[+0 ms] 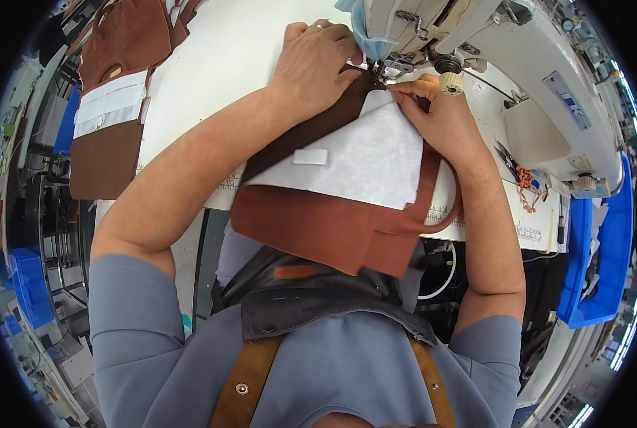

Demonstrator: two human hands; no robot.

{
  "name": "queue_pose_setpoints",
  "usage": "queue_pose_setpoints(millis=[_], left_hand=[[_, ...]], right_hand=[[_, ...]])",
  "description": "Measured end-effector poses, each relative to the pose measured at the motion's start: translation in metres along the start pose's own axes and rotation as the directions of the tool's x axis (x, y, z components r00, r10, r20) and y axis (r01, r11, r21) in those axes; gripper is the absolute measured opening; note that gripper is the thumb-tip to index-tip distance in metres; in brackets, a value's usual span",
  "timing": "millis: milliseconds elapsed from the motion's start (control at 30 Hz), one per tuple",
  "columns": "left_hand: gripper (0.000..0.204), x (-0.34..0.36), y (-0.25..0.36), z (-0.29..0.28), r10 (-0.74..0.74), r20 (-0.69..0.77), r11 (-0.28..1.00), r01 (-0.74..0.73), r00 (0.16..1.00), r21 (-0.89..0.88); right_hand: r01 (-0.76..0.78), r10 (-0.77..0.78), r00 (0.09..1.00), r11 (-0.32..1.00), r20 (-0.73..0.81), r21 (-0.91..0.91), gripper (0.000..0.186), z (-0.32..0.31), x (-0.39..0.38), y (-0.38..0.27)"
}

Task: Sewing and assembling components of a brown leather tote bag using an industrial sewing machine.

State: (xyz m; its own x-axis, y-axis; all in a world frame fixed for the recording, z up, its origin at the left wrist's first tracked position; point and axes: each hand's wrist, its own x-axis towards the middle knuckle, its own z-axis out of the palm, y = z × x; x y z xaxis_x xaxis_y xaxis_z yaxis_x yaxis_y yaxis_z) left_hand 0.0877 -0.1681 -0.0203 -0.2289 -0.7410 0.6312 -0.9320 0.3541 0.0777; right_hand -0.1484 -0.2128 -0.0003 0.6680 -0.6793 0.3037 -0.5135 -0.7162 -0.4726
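Note:
A partly sewn bag piece lies under a sewing machine (447, 36), its front hanging over the table edge. It has a dark brown lining (297, 135), a white backing sheet (361, 157) with a small white rectangle, and a reddish-brown outer panel (304, 221) with a curved handle (455, 207). My left hand (318, 68) is on the lining's far edge, fingers bent and thumb pressing on top. Close to the needle (377, 70), my right hand (439, 118) pinches the piece's edge between thumb and fingers. The fingertips of my left hand are partly hidden.
More reddish-brown bag pieces (126, 50) are stacked at the table's left, over its edge. Right of my forearm lie scissors (505, 157) and an orange cord bundle (526, 180). A blue bin (603, 285) hangs at the right. Light blue cloth (368, 36) drapes from the machine.

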Motion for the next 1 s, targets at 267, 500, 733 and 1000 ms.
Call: queue_pose_setpoints(millis=[267,500,733,1000], left_hand=[[0.060,-0.003,0.024,-0.036,-0.038,0.401,0.986,0.100,0.915,-0.133],[0.050,0.000,0.021,-0.023,-0.170,0.496,0.914,0.325,0.852,-0.245],[0.039,-0.035,0.049,-0.038,0.067,0.284,0.978,-0.007,0.957,-0.208],[0.044,-0.038,0.043,-0.032,0.062,0.258,0.965,0.008,0.964,-0.261]], right_hand=[[-0.027,0.024,0.998,0.998,0.055,0.057,0.031,-0.002,-0.018,-0.029],[-0.012,0.008,0.994,0.999,0.104,0.037,0.034,0.000,-0.022,-0.036],[0.362,-0.376,0.926,0.911,-0.036,-0.197,0.041,0.007,-0.019,-0.008],[0.330,-0.343,0.939,0.917,-0.018,-0.224,0.042,0.005,-0.018,-0.011]])
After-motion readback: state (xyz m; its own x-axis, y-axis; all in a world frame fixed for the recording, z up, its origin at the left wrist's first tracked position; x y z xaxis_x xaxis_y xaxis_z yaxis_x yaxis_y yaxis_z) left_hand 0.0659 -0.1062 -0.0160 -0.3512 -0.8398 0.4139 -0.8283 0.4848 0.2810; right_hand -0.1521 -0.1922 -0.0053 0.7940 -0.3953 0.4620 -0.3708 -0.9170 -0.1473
